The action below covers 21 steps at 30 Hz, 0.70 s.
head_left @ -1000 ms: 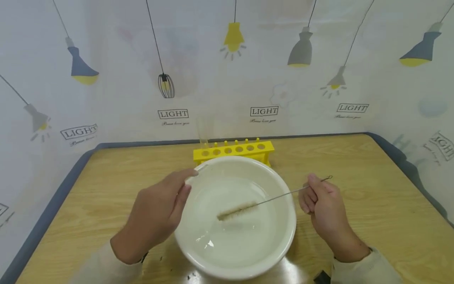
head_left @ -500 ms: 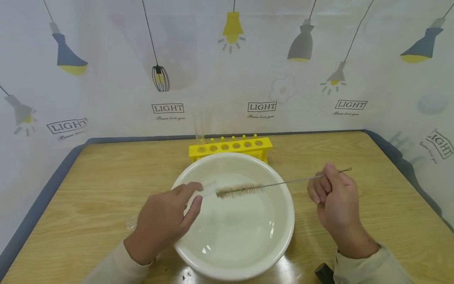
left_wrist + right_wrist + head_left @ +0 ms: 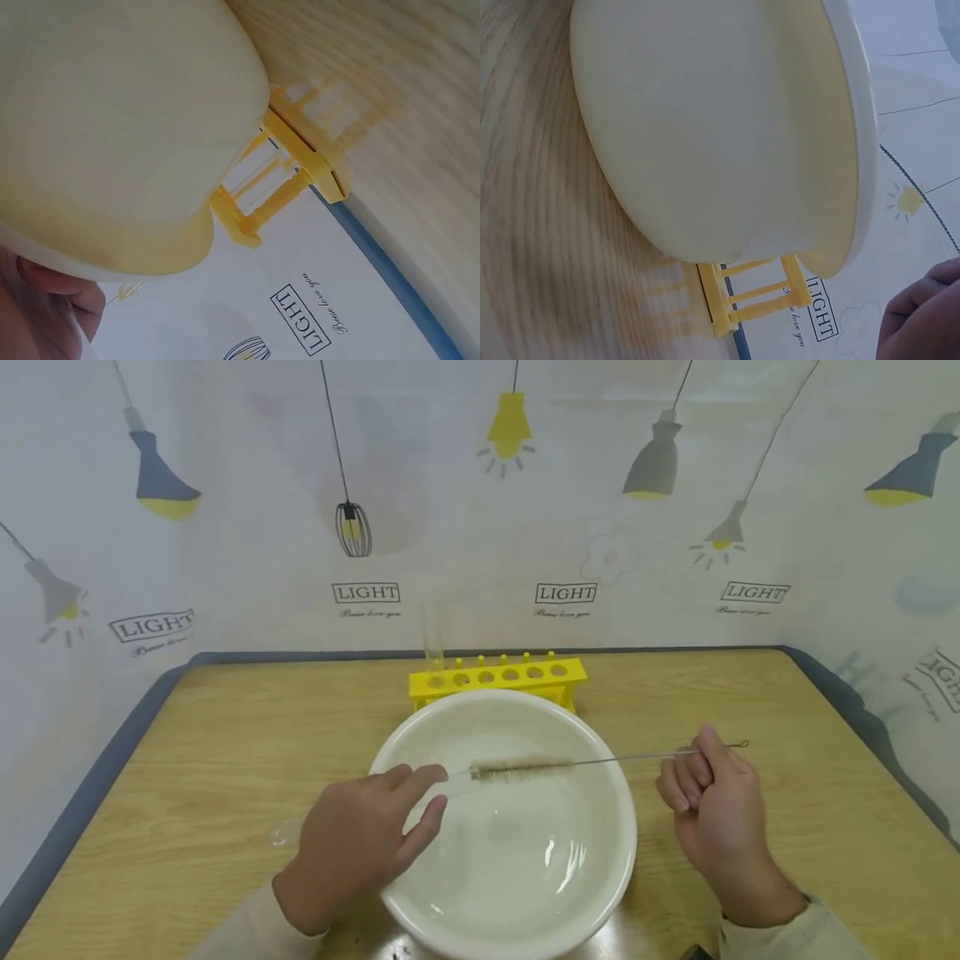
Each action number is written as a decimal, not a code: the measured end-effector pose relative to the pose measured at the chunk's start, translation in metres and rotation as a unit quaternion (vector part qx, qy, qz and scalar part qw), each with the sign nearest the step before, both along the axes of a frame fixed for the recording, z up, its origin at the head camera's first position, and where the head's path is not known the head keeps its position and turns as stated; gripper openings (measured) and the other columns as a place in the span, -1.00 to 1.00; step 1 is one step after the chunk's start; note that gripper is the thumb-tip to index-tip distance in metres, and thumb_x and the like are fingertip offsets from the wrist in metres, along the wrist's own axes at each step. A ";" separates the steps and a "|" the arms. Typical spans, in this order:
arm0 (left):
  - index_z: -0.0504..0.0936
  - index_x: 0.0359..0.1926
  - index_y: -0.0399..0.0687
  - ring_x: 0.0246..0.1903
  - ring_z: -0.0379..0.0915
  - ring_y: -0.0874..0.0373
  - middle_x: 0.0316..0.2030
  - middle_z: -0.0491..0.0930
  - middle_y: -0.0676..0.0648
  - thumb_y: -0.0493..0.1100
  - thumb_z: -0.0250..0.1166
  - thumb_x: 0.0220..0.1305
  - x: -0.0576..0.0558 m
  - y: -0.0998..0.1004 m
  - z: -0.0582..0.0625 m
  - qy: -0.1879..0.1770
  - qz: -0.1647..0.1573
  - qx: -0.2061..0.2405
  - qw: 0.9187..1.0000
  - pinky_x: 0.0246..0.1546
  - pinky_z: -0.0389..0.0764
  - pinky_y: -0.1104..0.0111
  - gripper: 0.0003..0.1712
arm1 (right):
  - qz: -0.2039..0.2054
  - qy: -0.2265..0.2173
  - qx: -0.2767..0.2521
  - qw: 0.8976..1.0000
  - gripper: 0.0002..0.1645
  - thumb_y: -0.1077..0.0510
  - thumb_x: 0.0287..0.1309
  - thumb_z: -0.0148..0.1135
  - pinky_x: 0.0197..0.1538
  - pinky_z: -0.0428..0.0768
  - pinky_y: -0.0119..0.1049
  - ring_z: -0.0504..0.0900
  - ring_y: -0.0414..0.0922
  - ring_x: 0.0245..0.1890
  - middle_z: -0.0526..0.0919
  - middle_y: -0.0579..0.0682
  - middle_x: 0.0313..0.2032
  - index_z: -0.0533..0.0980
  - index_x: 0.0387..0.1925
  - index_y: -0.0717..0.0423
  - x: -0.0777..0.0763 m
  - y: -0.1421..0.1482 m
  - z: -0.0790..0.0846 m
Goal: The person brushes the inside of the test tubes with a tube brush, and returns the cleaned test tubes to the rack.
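Observation:
My left hand holds a clear test tube sideways over the left rim of a white basin. The tube's rounded end shows left of the hand, its middle is hidden behind the hand, and its mouth faces right. A test tube brush lies level above the basin, its bristle tip right at the tube's mouth. My right hand pinches the brush's twisted wire handle near its looped end, right of the basin. Water glints inside the basin. In the right wrist view, fingers show at the lower right corner.
Behind the basin stands a yellow test tube rack, with a clear tube upright in its leftmost hole. A small dark object lies by the right sleeve. The wooden table ends at a wall covering printed with lamps.
My left hand has swung the test tube down to lie level over the basin. My right hand has moved right, levelling the brush and bringing its bristle tip to the tube's mouth.

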<state>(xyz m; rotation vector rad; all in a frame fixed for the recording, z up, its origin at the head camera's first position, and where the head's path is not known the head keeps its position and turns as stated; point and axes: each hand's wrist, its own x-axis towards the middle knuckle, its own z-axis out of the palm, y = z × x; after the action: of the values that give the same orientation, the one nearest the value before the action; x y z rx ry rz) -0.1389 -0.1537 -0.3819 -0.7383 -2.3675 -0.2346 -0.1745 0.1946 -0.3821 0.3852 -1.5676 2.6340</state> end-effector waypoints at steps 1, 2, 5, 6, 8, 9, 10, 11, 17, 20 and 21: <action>0.63 -0.10 0.12 -0.79 0.16 0.30 -0.61 0.45 0.13 0.15 -0.22 0.54 0.000 0.000 0.000 0.002 0.002 -0.005 1.000 -0.77 0.10 0.49 -0.51 | 0.006 -0.002 -0.008 1.000 -0.42 -0.02 0.60 -0.33 -0.57 -0.12 -0.29 -0.07 -0.10 -0.74 -0.07 -0.03 -0.70 0.02 -0.64 0.04 0.000 0.001 0.000; 0.63 -0.10 0.12 -0.79 0.16 0.29 -0.62 0.44 0.13 0.15 -0.22 0.54 0.000 0.000 0.000 0.004 0.003 -0.009 1.000 -0.77 0.10 0.48 -0.51 | 0.012 -0.004 -0.015 1.000 -0.42 -0.01 0.60 -0.33 -0.57 -0.13 -0.29 -0.08 -0.10 -0.74 -0.07 -0.03 -0.70 0.02 -0.65 0.04 -0.001 0.002 0.001; 0.62 -0.10 0.13 -0.79 0.15 0.28 -0.62 0.42 0.13 0.15 -0.21 0.53 0.000 0.000 0.001 0.006 0.006 -0.021 1.000 -0.78 0.08 0.47 -0.53 | 0.031 -0.001 -0.036 0.999 -0.41 0.01 0.61 -0.37 -0.57 -0.14 -0.30 -0.08 -0.10 -0.73 -0.07 -0.02 -0.71 0.00 -0.65 0.05 -0.002 0.004 0.002; 0.62 -0.10 0.14 -0.79 0.14 0.29 -0.62 0.42 0.13 0.14 -0.20 0.53 0.000 0.000 0.001 0.005 0.007 -0.022 1.000 -0.78 0.07 0.47 -0.53 | 0.035 0.001 -0.037 0.999 -0.41 0.02 0.61 -0.38 -0.57 -0.14 -0.30 -0.08 -0.10 -0.74 -0.07 -0.02 -0.72 -0.01 -0.66 0.05 -0.003 0.005 0.003; 0.62 -0.09 0.14 -0.79 0.11 0.30 -0.62 0.42 0.13 0.13 -0.16 0.51 0.000 0.001 0.002 0.001 0.005 -0.021 1.000 -0.77 0.07 0.47 -0.57 | 0.041 0.005 -0.040 0.998 -0.41 0.03 0.62 -0.40 -0.57 -0.14 -0.30 -0.07 -0.09 -0.74 -0.07 -0.02 -0.72 -0.02 -0.66 0.06 -0.002 0.007 0.004; 0.62 -0.09 0.13 -0.78 0.10 0.32 -0.62 0.42 0.13 0.12 -0.14 0.50 0.000 0.002 0.002 0.000 0.004 -0.018 1.000 -0.77 0.06 0.48 -0.59 | 0.040 0.006 -0.038 0.998 -0.40 0.03 0.62 -0.40 -0.56 -0.14 -0.29 -0.06 -0.09 -0.74 -0.06 -0.02 -0.73 -0.03 -0.67 0.06 -0.002 0.009 0.005; 0.63 -0.09 0.13 -0.78 0.09 0.33 -0.62 0.43 0.14 0.11 -0.11 0.49 -0.001 0.002 0.002 -0.001 0.003 -0.015 1.000 -0.76 0.06 0.49 -0.61 | 0.038 0.008 -0.035 0.999 -0.39 0.03 0.62 -0.40 -0.56 -0.14 -0.29 -0.05 -0.09 -0.74 -0.05 -0.02 -0.73 -0.03 -0.67 0.07 -0.002 0.010 0.006; 0.62 -0.09 0.13 -0.78 0.08 0.33 -0.62 0.43 0.14 0.10 -0.09 0.48 -0.001 0.002 0.002 -0.002 0.004 -0.013 1.000 -0.76 0.06 0.49 -0.63 | 0.036 0.010 -0.033 0.999 -0.39 0.03 0.62 -0.40 -0.56 -0.14 -0.28 -0.05 -0.09 -0.74 -0.05 -0.02 -0.73 -0.03 -0.67 0.07 -0.002 0.011 0.007; 0.62 -0.11 0.13 -0.77 0.05 0.36 -0.63 0.44 0.16 0.07 -0.03 0.42 0.000 0.001 0.000 0.001 0.011 -0.004 1.000 -0.76 0.06 0.51 -0.68 | 0.040 0.021 -0.047 0.998 -0.38 0.03 0.62 -0.39 -0.55 -0.13 -0.28 -0.05 -0.08 -0.74 -0.04 -0.02 -0.73 -0.04 -0.69 0.08 -0.002 0.013 0.009; 0.63 -0.11 0.13 -0.77 0.08 0.34 -0.62 0.46 0.15 0.07 -0.03 0.42 0.000 0.001 0.000 0.003 0.012 -0.008 1.000 -0.76 0.08 0.50 -0.68 | 0.056 0.021 -0.049 0.997 -0.38 0.03 0.62 -0.41 -0.56 -0.13 -0.28 -0.07 -0.07 -0.74 -0.04 -0.02 -0.73 -0.04 -0.68 0.08 -0.002 0.011 0.008; 0.63 -0.10 0.13 -0.77 0.09 0.34 -0.61 0.47 0.15 0.08 -0.03 0.42 0.000 0.001 0.000 0.002 0.012 -0.011 1.000 -0.76 0.08 0.50 -0.67 | 0.060 0.021 -0.051 0.997 -0.38 0.03 0.62 -0.41 -0.56 -0.12 -0.28 -0.07 -0.07 -0.74 -0.04 -0.02 -0.73 -0.04 -0.68 0.08 -0.001 0.011 0.008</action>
<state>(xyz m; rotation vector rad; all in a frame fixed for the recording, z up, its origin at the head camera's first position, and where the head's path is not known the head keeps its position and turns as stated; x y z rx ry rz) -0.1385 -0.1523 -0.3822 -0.7200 -2.3777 -0.1967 -0.1760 0.2052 -0.3741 0.5402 -1.4347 2.7610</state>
